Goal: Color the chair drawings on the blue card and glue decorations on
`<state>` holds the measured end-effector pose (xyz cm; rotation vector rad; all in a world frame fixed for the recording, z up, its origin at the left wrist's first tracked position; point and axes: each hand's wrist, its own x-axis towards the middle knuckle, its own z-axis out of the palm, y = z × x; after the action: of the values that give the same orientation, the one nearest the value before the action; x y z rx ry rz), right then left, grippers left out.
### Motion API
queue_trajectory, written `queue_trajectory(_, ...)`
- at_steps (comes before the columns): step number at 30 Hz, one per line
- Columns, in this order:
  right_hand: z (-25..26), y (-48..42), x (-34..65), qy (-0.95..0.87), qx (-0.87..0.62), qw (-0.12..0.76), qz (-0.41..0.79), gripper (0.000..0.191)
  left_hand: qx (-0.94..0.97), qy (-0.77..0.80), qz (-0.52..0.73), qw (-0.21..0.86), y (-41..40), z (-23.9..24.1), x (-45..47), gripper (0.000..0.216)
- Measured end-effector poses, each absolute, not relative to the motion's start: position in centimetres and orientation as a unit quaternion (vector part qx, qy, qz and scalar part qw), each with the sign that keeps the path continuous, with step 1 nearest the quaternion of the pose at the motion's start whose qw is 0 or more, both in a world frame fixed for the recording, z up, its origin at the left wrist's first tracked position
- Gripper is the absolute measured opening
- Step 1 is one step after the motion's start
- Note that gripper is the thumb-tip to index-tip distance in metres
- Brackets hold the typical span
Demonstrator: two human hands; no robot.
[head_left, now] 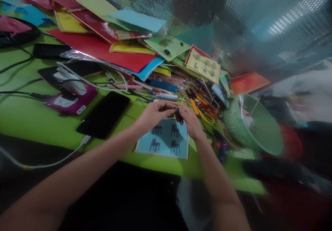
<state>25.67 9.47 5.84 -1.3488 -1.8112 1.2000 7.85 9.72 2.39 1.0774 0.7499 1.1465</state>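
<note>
My left hand (158,112) and my right hand (188,119) meet fingertip to fingertip over the far edge of a light blue card (166,139). Both hands are closed, pinching a small dark piece (176,109) between them. It is too small and blurred for me to tell its kind. Dark chair shapes are drawn or stuck on the card, which lies on the green tabletop (118,148). The hands hide part of its top edge. Beyond the fingers lie several pens (163,95), and yellow-handled scissors (204,115) rest just right of my right hand.
A black phone (105,115) on a white cable and a purple power strip (71,101) lie left. Coloured cards and red paper (103,49) are piled behind. A yellow card with chair shapes (202,64) leans there. Right stands a green basket (233,116), near a dark blue tool (221,144).
</note>
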Motion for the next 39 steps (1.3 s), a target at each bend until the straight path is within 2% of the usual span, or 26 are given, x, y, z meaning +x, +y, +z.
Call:
queue_trajectory(8,5.7,9.5,25.8,-0.667,-0.507,0.294,0.461,0.059,0.453,0.333,0.497,0.661,9.8,2.2,7.7,0.013)
queue_trajectory(18,5.0,9.7,26.2,-0.684,-0.513,0.303,0.42,0.047,0.428,0.366,0.53,0.635,10.2,2.2,7.6,0.013)
queue_trajectory(22,3.8,11.0,27.6,-0.709,-0.548,0.344,0.28,0.034,0.328,0.397,0.638,0.572,10.8,2.9,6.8,0.01)
queue_trajectory(26,2.4,12.1,28.1,-0.773,-0.55,0.282,0.143,0.022,0.294,0.386,0.675,0.555,11.2,3.1,6.2,0.012)
queue_trajectory(31,1.4,12.3,26.8,-0.798,-0.565,0.194,0.082,0.029,0.299,0.386,0.673,0.556,11.2,3.0,6.2,0.012)
queue_trajectory(36,1.6,12.0,27.0,-0.801,-0.561,0.194,0.076,0.035,0.297,0.396,0.68,0.541,11.0,3.5,5.9,0.014)
queue_trajectory(39,1.8,11.9,27.9,-0.789,-0.574,0.206,0.079,0.028,0.301,0.404,0.68,0.533,11.0,3.7,5.7,0.015)
